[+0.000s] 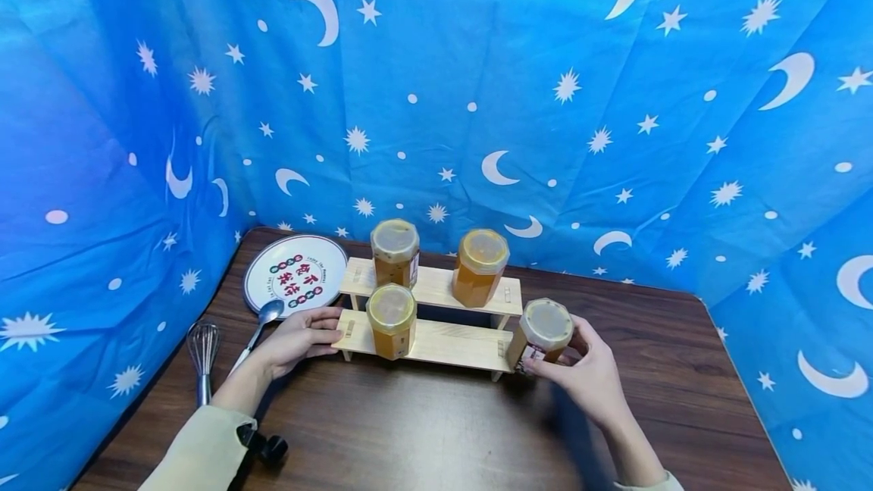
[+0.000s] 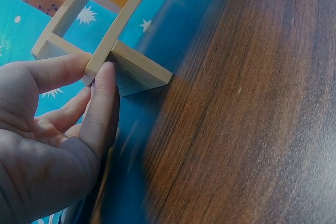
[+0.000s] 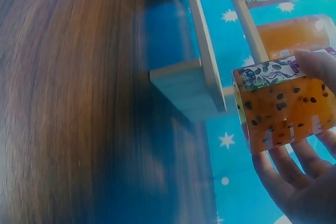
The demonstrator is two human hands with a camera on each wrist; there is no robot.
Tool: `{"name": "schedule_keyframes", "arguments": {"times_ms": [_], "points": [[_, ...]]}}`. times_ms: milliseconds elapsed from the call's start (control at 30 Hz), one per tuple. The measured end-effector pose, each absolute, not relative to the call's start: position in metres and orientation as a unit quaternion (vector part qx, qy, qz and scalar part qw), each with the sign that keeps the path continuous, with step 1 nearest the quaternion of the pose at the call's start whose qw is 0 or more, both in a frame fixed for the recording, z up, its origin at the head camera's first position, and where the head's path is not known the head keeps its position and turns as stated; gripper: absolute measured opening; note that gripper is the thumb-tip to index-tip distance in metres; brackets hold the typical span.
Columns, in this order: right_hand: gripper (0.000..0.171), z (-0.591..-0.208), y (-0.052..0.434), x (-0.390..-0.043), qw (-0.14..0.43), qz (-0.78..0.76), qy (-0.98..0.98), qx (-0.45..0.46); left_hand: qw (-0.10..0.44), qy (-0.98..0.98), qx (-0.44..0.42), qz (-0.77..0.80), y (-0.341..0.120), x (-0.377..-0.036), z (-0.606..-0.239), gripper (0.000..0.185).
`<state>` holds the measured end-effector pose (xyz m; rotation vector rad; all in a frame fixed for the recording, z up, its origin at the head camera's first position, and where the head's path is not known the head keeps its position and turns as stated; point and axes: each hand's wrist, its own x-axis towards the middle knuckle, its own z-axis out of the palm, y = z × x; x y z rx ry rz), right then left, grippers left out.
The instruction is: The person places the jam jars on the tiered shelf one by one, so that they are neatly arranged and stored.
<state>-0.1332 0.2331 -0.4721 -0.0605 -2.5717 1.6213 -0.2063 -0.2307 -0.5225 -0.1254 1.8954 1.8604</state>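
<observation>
My left hand (image 1: pixel 300 341) pinches the left end of the lower board of a two-step wooden rack (image 1: pixel 450 341); thumb and fingertips meet at the board's end in the left wrist view. My right hand (image 1: pixel 592 377) grips a faceted glass jar (image 1: pixel 542 328) at the rack's right end. This jar, with its pale lid, a printed label and dark seeds in orange filling (image 3: pixel 286 106), is raised beside the lower board. One amber jar (image 1: pixel 392 324) stands on the lower step. On the upper step are a left jar (image 1: pixel 395 256) and a right jar (image 1: pixel 480 271).
A white plate (image 1: pixel 262 267) with red characters lies at the back left. The spoon (image 1: pixel 270 311) rests against its rim, partly behind my left forearm. Farther left is a whisk (image 1: pixel 204 347). Blue star-and-moon cloth (image 1: pixel 436 82) hangs behind the dark wooden table (image 1: pixel 409 430) and at both sides.
</observation>
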Motion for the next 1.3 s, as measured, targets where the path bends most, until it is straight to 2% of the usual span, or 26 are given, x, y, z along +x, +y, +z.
{"name": "schedule_keyframes", "arguments": {"times_ms": [500,800,1300], "points": [[0.08,-0.48,0.186,-0.14,0.038,0.563,-0.825,0.004,0.238,0.689,-0.042,0.683,-0.231,-0.205,-0.523,0.065],[0.08,-0.491,0.159,-0.146,0.051,0.587,-0.808,-0.002,0.239,0.687,-0.043,0.685,-0.231,-0.206,-0.524,0.064],[0.083,-0.495,0.143,-0.15,0.065,0.613,-0.787,0.0,0.236,0.69,-0.05,0.683,-0.231,-0.206,-0.524,0.062]]}}
